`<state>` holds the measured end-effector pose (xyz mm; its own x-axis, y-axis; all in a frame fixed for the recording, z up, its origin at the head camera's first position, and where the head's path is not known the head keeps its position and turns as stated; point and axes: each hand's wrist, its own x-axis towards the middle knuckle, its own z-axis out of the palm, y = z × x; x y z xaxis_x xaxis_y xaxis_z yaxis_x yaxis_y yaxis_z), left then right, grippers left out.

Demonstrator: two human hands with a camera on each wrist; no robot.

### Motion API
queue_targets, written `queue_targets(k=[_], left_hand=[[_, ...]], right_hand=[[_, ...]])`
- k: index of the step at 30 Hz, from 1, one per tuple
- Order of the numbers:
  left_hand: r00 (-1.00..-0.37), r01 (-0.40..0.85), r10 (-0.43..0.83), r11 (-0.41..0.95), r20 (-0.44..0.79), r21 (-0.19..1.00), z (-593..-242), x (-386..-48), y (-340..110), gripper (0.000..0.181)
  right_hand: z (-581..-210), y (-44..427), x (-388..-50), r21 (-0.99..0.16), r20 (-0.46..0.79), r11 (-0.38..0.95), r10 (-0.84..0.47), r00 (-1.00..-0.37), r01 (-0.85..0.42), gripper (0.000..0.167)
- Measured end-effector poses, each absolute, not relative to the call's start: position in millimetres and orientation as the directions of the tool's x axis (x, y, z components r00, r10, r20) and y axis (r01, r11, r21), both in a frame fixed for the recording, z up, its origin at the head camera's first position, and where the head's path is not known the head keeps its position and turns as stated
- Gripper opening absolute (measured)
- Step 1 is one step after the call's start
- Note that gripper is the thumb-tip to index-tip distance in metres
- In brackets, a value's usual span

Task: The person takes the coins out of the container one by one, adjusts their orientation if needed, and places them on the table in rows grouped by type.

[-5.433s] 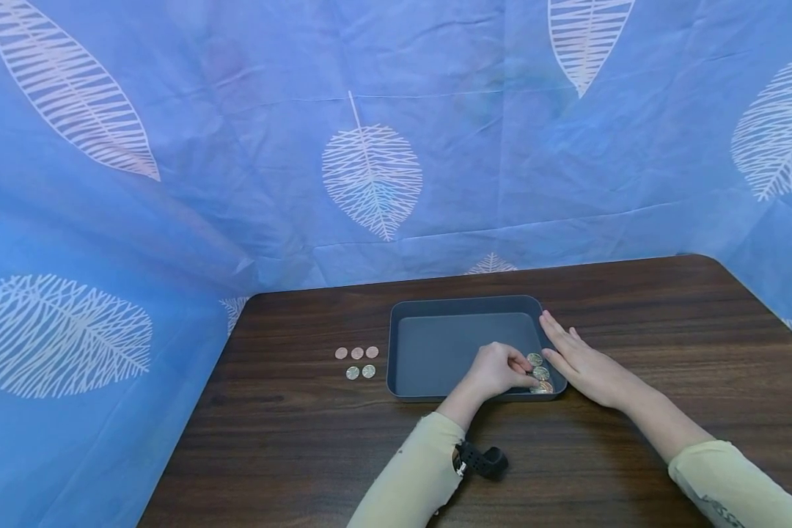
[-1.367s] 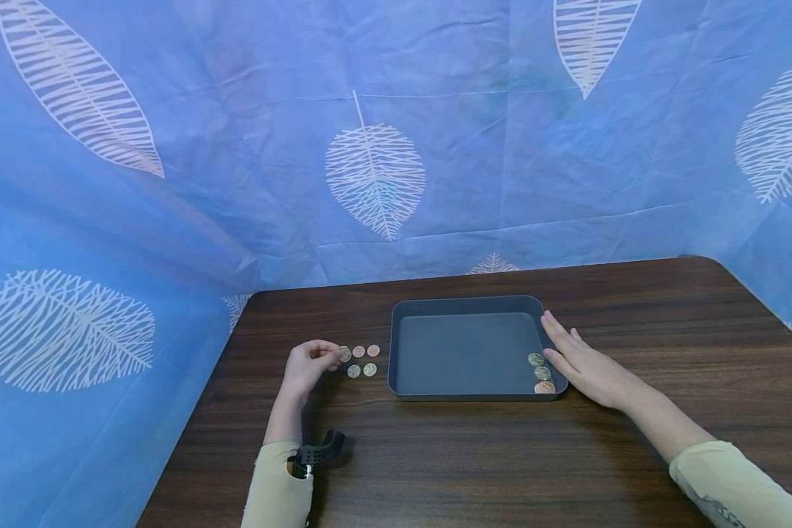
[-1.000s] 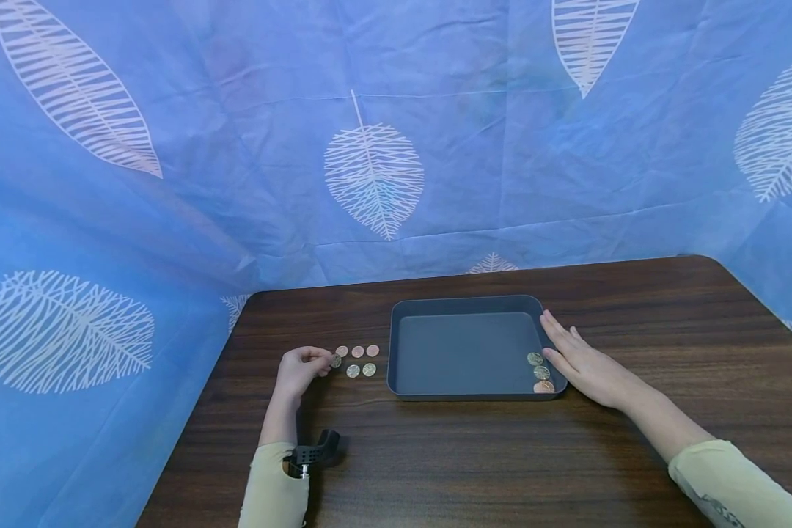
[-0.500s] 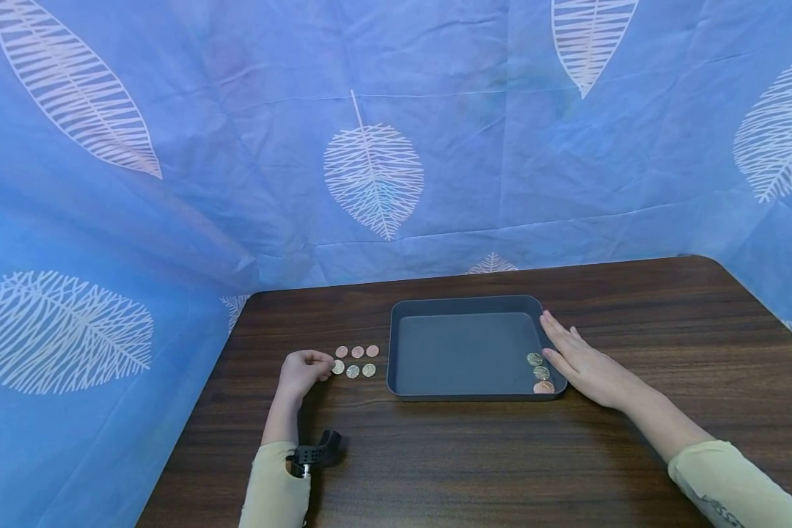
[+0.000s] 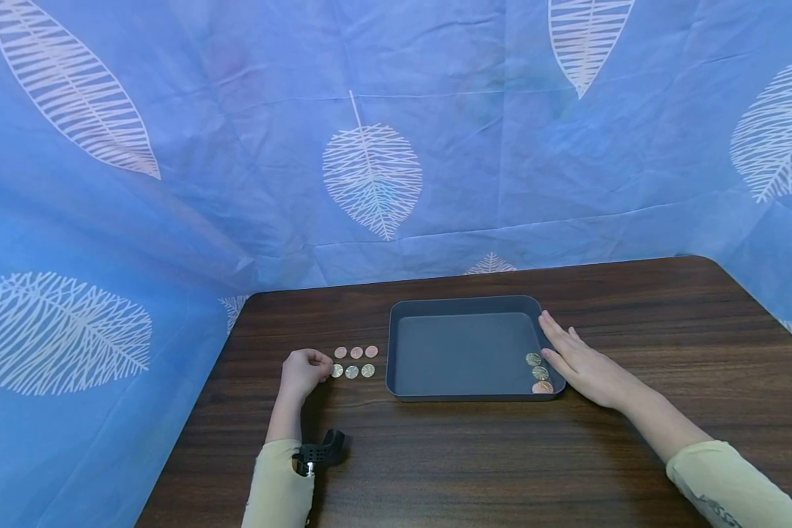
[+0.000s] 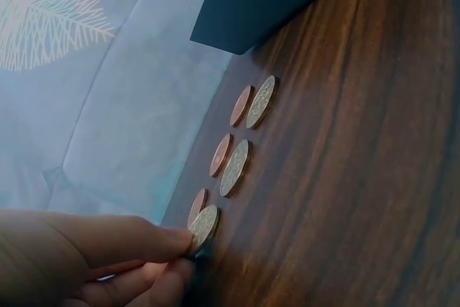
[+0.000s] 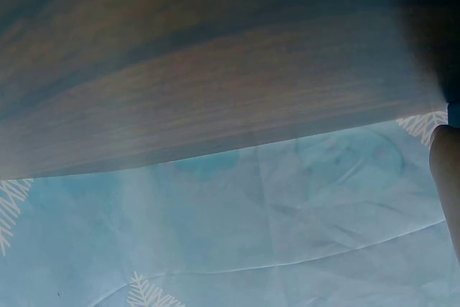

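My left hand (image 5: pixel 303 371) pinches the rim of a gold-coloured coin (image 6: pixel 205 226) between thumb and fingertips, low over the table. This coin makes the left end of a row with two more gold-coloured coins (image 5: pixel 352 372). Just behind them lies a row of three copper coins (image 5: pixel 356 353). To the right stands a dark grey tray (image 5: pixel 462 400), with gold-coloured coins (image 5: pixel 540 372) and copper ones (image 5: pixel 543 387) in its near right corner. With fingers straight, my right hand (image 5: pixel 587 367) rests against the tray's right side.
The dark wooden table (image 5: pixel 475 462) has a blue leaf-printed cloth (image 5: pixel 449 183) hanging behind it and at the sides. A black wrist strap with a camera (image 5: pixel 323 447) sticks out from my left wrist.
My left hand has gone from the tray's right corner to the left, carrying a gold-coloured coin, then brought it down to the front row's left end. My right hand has stayed put.
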<state>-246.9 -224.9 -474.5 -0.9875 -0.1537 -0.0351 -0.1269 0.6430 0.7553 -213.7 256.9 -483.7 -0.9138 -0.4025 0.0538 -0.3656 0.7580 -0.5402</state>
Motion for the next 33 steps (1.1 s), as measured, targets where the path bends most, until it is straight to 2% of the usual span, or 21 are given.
queue_targets(k=[5,14,22,27,33], left_hand=[[-0.987,-0.118,-0.161,0.683,-0.009,0.721,-472.8,-247.0,-225.3,0.003],[-0.986,-0.12,-0.169,0.667,-0.008,0.735,-469.2,-248.7,-223.3,0.005],[-0.979,0.023,-0.157,0.538,0.127,0.843,-445.8,-251.7,-185.6,0.015],[-0.983,0.144,-0.035,0.475,0.182,0.868,-433.9,-251.3,-143.7,0.013],[-0.955,0.286,0.207,0.435,0.215,0.854,-434.6,-246.4,-79.8,0.01]], right_hand=[[-484.6,256.8,-214.3,-0.541,0.053,0.759,-0.4,-0.915,-0.363,0.064],[-485.2,257.5,-215.3,-0.541,0.05,0.759,-0.401,-0.915,-0.362,0.064],[-484.7,257.7,-215.1,-0.545,0.05,0.756,-0.402,-0.914,-0.362,0.064],[-484.3,257.7,-214.8,-0.545,0.052,0.755,-0.403,-0.914,-0.364,0.064],[-484.0,257.9,-214.3,-0.54,0.059,0.755,-0.409,-0.911,-0.374,0.064]])
